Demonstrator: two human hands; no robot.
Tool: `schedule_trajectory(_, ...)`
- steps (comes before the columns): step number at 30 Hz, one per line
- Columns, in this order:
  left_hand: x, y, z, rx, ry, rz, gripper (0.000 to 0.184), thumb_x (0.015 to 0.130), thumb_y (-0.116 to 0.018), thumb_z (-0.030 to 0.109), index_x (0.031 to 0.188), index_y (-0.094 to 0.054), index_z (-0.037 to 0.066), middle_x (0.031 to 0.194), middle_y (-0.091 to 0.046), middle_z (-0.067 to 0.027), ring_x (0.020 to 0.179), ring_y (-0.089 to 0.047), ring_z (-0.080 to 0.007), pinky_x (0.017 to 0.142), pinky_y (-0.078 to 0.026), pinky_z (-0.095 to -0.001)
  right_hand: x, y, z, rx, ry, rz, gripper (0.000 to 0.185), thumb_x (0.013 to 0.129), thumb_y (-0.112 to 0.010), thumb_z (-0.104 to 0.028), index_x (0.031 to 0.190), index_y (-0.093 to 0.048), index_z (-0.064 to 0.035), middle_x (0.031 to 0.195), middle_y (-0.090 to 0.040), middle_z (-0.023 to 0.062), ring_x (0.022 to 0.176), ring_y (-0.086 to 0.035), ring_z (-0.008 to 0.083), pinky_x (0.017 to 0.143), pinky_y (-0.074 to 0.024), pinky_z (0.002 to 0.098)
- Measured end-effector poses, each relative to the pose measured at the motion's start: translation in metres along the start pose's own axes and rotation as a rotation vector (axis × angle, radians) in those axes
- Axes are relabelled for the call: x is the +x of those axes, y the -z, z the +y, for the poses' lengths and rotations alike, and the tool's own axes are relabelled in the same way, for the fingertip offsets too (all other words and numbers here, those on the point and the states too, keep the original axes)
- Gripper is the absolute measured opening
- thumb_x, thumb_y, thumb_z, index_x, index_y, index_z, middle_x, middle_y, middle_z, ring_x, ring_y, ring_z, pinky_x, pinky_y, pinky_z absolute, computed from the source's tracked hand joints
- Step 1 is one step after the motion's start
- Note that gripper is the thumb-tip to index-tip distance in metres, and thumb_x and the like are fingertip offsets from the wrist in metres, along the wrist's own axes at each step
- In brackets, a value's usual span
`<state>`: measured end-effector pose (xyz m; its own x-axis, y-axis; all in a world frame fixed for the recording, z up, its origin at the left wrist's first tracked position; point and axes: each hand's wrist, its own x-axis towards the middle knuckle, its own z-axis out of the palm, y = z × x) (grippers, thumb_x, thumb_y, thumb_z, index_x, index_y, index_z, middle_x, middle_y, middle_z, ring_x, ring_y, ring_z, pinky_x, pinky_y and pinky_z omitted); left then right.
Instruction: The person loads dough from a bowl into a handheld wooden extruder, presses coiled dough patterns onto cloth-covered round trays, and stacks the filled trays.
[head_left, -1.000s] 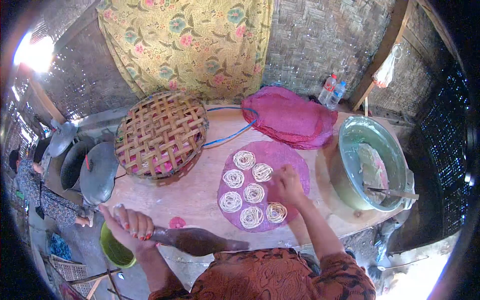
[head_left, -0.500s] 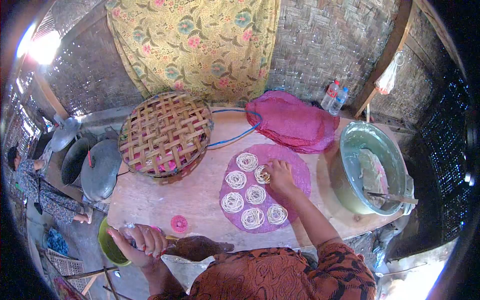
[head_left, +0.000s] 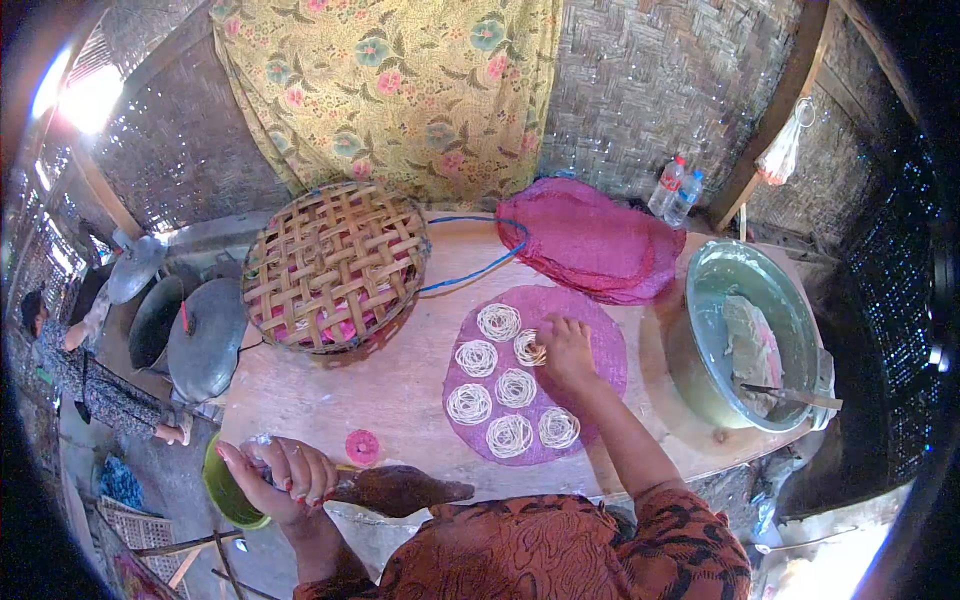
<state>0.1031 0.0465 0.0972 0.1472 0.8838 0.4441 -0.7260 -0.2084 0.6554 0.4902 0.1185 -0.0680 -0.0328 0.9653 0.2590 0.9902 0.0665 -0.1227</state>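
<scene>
On a round purple mesh mat [head_left: 605, 345] lie several pale nests of thin noodle-like strands, such as the nest at the lower left [head_left: 468, 404]. My right hand [head_left: 568, 352] rests over the mat's right side, fingers apart and slightly bent, with the thumb side at the edge of one nest [head_left: 527, 347] that it partly covers. At the lower left my left hand [head_left: 285, 480] is wrapped round the end of a dark brown wooden tool [head_left: 400, 490], which reaches across toward my body. The gripped end is hidden inside the fist.
A pink perforated disc [head_left: 362, 447] lies near the front edge. A woven bamboo basket [head_left: 335, 265], stacked magenta mesh sheets [head_left: 600, 240] and a green basin [head_left: 700, 385] with pale dough and a knife surround the mat. At the left a person [head_left: 90, 370] is near pots.
My right hand has shifted slightly, uncovering a little more of the nest beside it. My left hand keeps its grip on the wooden tool. The whole view has shifted slightly.
</scene>
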Motion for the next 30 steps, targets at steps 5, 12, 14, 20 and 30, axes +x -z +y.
schedule_trajectory(5,0.015,-0.001,0.006,-0.009,-0.080,0.020,0.066,0.095,-0.013,0.057,0.050,-0.033,0.012,0.034,-0.029,-0.0021,0.021,-0.025,-0.0144,0.023,-0.027,-0.0290,-0.029,0.048,-0.043,0.598,0.045,0.039,0.023,0.078,-0.062,-0.017,0.099,-0.061,-0.0088,0.109,-0.056,0.0141,0.103,-0.052,0.0326,0.089,-0.0388,0.0454)
schedule_trajectory(12,0.032,-0.002,-0.019,-0.152,-0.041,0.348,0.054,0.096,-0.028,0.053,0.065,-0.046,0.012,0.047,-0.044,-0.0034,0.036,-0.040,-0.0131,0.037,-0.039,-0.0300,-0.104,0.069,-0.119,1.003,0.184,-0.359,0.040,0.084,-0.061,-0.038,0.109,-0.061,-0.0060,0.093,-0.065,0.0160,0.083,-0.063,0.0283,0.076,-0.0484,0.0373)
schedule_trajectory(14,0.030,-0.013,-0.060,0.168,0.043,0.616,0.049,0.094,-0.038,0.050,0.086,-0.058,0.006,0.064,-0.056,-0.0076,0.055,-0.053,-0.0172,0.054,-0.047,-0.0332,-0.112,0.065,-0.107,1.076,0.006,-0.393,0.041,0.082,-0.064,-0.036,0.109,-0.061,-0.0054,0.086,-0.065,0.0162,0.078,-0.063,0.0228,0.072,-0.0496,0.0353)
schedule_trajectory(20,-0.033,0.009,-0.113,1.473,0.563,-0.746,0.060,0.085,-0.050,0.055,0.121,-0.056,0.007,0.118,-0.057,-0.0209,0.117,-0.048,-0.0318,0.101,-0.035,-0.0346,-0.105,0.109,-0.068,0.851,-0.038,-0.335,0.031,0.077,-0.071,-0.027,0.095,-0.065,-0.0033,0.066,-0.061,0.0137,0.060,-0.059,0.0173,0.058,-0.0468,0.0324)
schedule_trajectory(30,-0.097,0.019,-0.197,0.164,0.688,-0.570,0.051,0.092,-0.044,0.036,0.131,-0.043,0.002,0.121,-0.055,-0.0129,0.113,-0.050,-0.0232,0.100,-0.038,-0.0334,-0.093,0.139,-0.063,0.956,0.184,-0.148,0.036,0.085,-0.060,-0.035,0.081,-0.067,0.0000,0.060,-0.060,0.0106,0.050,-0.054,0.0189,0.050,-0.0437,0.0329)
